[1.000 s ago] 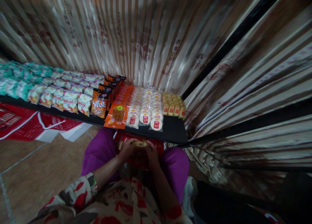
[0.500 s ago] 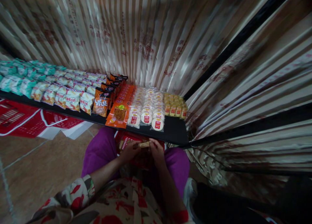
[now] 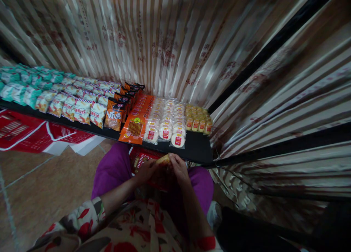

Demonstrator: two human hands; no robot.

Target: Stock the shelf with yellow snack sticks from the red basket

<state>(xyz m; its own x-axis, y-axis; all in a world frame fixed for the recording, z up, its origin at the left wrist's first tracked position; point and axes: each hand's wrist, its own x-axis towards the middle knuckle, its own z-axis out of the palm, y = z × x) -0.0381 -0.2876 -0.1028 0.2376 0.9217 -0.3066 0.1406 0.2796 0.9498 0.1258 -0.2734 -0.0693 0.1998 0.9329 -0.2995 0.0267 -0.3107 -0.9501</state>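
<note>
Between my knees, just below the shelf's front edge, my left hand and my right hand pinch a small yellow snack packet from either side. Its label is too dark to read. Under it lies a red basket with more yellowish packets inside, largely hidden by my hands. On the shelf above, small yellow packets of similar colour stand in rows at the right end. Round white rice crackers in clear wrappers are lined up beside them.
The black shelf carries an orange snack bag, brown-orange bags, white bags and teal bags towards the left. A red basket with a white handle sits below. A striped curtain and black poles enclose the shelf.
The yellow packet has risen slightly and tilted, so its broader face shows now. My right hand has moved a little up and right; my left hand stays nearly in place.
</note>
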